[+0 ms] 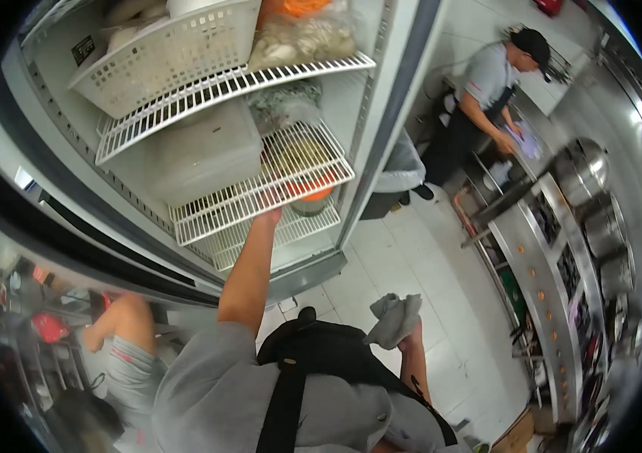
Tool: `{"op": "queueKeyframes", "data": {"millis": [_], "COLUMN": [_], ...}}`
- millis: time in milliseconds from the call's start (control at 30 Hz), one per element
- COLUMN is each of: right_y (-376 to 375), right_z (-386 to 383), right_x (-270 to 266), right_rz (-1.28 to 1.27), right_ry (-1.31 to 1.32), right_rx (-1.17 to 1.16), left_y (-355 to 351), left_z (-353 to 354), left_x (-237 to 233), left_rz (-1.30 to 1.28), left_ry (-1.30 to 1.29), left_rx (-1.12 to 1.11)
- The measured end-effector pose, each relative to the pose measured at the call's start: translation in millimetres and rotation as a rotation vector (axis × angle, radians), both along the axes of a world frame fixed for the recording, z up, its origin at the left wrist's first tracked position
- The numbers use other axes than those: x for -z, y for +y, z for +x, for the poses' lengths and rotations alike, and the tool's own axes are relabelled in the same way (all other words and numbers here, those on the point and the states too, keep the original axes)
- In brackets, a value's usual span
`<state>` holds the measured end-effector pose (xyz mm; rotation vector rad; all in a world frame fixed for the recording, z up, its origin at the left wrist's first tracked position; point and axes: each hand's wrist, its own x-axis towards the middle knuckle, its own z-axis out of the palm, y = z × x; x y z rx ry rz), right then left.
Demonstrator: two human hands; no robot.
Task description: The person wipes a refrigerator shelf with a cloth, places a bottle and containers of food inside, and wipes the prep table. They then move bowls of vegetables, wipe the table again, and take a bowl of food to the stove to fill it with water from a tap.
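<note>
one grey cloth [394, 321], bunched, pinched in the right hand [412, 334], best held clear of the middle wire shelf [219, 220], at whose front edge the left hand [273, 215], grip obscured, cannot tell, should work gently.

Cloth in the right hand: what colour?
Grey cloth; the head view shows it best.

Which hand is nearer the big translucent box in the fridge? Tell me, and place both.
Left. The left hand is at the front edge of the shelf bearing the translucent box; the right hand is outside the fridge, farther off, holding a grey cloth.
</note>
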<state>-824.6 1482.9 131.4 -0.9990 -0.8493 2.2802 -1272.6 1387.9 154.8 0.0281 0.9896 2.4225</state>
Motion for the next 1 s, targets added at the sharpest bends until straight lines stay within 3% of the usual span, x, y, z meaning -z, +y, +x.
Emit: {"op": "queueKeyframes", "data": {"millis": [133, 267, 400, 500, 633, 733, 833, 933, 1000], "right_y": [43.5, 97.7, 186.1, 239.3, 268.7, 262.4, 212.0, 153.9, 123.7], "right_z": [-41.2, -84.3, -114.7, -142.9, -180.1, -205.0, -241.9, -273.0, -290.5], "right_x": [-0.8, 6.4, 48.2, 19.4, 7.4, 32.4, 39.6, 14.9, 11.8], "right_rz": [-0.046, -0.19, -0.121, -0.055, -0.017, 0.067, 0.709, 1.2, 1.08], "right_ry": [-0.05, -0.095, -0.121, -0.16, -0.235, -0.292, -0.09, 0.047, 0.077], "right_rx": [-0.051, -0.297, -0.573, -0.705, -0.86, -1.045, -1.449, -1.55, -1.611], "left_y": [11.1, 1.5, -6.1, 1.6, 7.1, 4.0, 10.6, 14.6, 12.5], "left_z": [-15.8, -9.8, 10.2, 34.4, 55.6, 51.6, 83.0, 106.4, 106.4], "left_x": [2.8, -3.4, 3.9, -21.0, -45.3, -19.6, -55.8, -57.3, -56.0], "left_rz": [-0.112, -0.03, 0.012, 0.1, -0.013, 0.002, -0.021, -0.03, -0.074], "left_ry": [-0.039, 0.054, 0.004, -0.054, -0.015, -0.019, 0.064, 0.074, 0.078], "left_rx": [-0.135, -0.123, -0.329, -0.486, -0.535, -0.598, -0.604, -0.664, -0.635]}}
